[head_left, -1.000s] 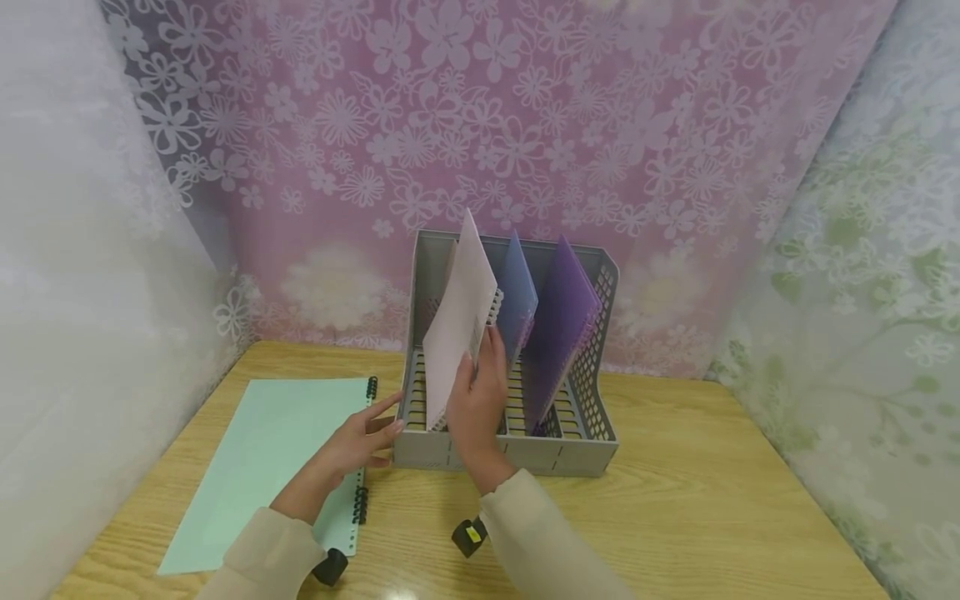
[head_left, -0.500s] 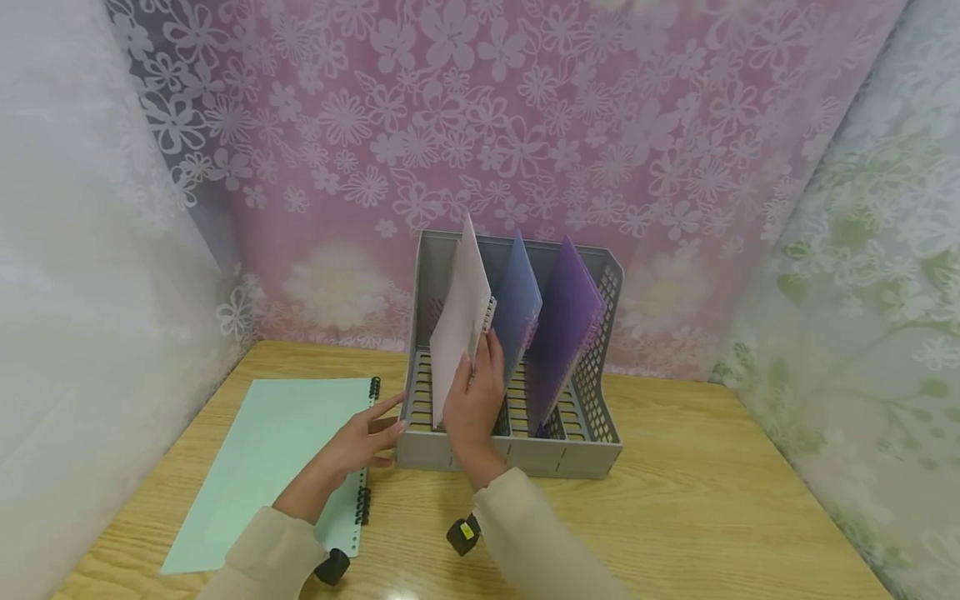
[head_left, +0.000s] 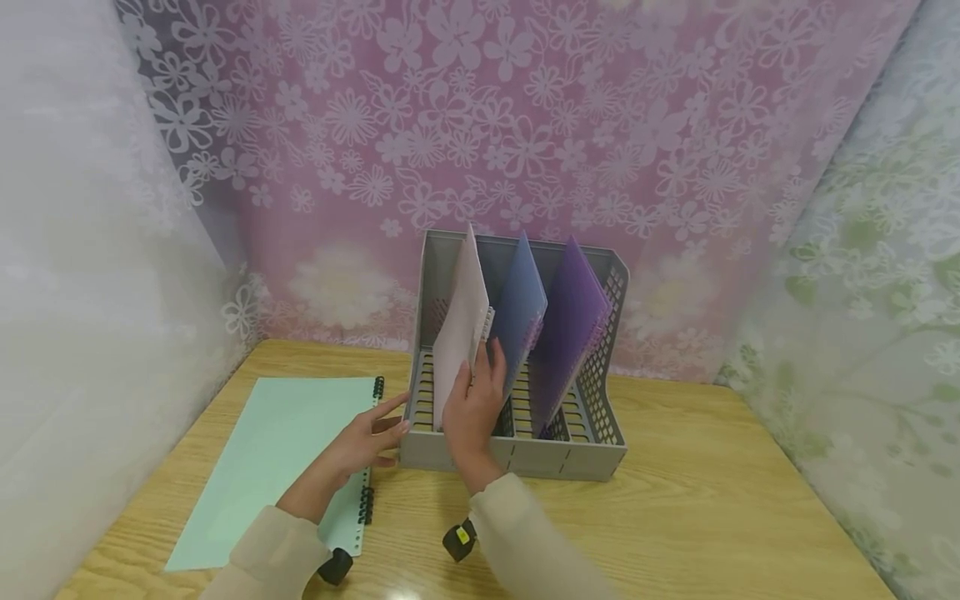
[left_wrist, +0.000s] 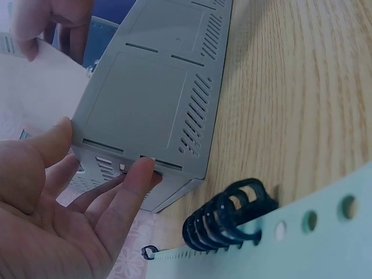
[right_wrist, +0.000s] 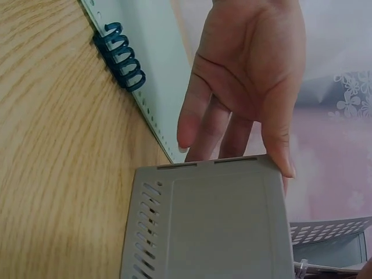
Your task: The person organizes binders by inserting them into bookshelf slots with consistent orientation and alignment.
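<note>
My right hand [head_left: 474, 412] pinches a pale pink spiral notebook [head_left: 457, 346] between thumb and fingers near its lower front corner. The notebook stands upright in the left part of a grey desktop file organizer [head_left: 540, 462]. My left hand [head_left: 356, 446] rests on the organizer's front left corner; in the left wrist view its thumb lies by the upper edge and its extended fingers [left_wrist: 128, 195] touch the side wall. The right wrist view shows this same left hand from the front. A blue notebook [head_left: 521, 312] and a purple notebook [head_left: 573, 333] stand in slots farther right.
A mint green notebook [head_left: 277, 458] with black coil binding [head_left: 366, 504] lies flat on the wooden table [head_left: 697, 492], left of the organizer and under my left forearm. Floral curtains [head_left: 480, 125] enclose the back and sides. Black wrist cameras [head_left: 459, 540] hang below the sleeves.
The pale pink notebook has come down and settled more upright into the organizer, with my right hand lowering along with it. My left hand stays at the corner.
</note>
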Motion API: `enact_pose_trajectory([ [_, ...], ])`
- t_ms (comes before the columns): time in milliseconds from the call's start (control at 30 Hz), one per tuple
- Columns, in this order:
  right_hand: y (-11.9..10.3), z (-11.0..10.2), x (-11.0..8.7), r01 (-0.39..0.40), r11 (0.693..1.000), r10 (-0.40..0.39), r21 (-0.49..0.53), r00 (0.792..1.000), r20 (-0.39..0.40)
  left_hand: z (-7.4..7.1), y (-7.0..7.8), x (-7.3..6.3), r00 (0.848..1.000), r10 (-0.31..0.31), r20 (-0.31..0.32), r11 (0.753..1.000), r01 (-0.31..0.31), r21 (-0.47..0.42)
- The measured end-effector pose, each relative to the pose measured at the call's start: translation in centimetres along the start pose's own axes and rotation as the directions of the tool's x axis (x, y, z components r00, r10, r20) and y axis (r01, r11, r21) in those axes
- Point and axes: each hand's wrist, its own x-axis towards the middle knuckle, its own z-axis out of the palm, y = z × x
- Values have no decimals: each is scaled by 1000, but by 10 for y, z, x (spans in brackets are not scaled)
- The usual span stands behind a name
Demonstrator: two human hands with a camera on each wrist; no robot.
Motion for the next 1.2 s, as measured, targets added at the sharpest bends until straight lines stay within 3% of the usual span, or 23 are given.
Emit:
enact_pose_trajectory([
  [467,13,3,-8,-8,999,8,-32,1000,-3,1,3,-3,1000,5,6,1000,-5,18],
  [733,16,2,-14,-82,995,85,-63,995,53,1,2,-4,1000,13,14,1000,-13,9],
  [1000,19,1,-14,-31,994,39,-103,996,82,1,0,-1,1000,5,8,1000,-5,-8],
  [1200,18,-4,-12,-81,986,105,-145,981,161,1,-1,0,1000,2,-2,1000,-2,-8],
])
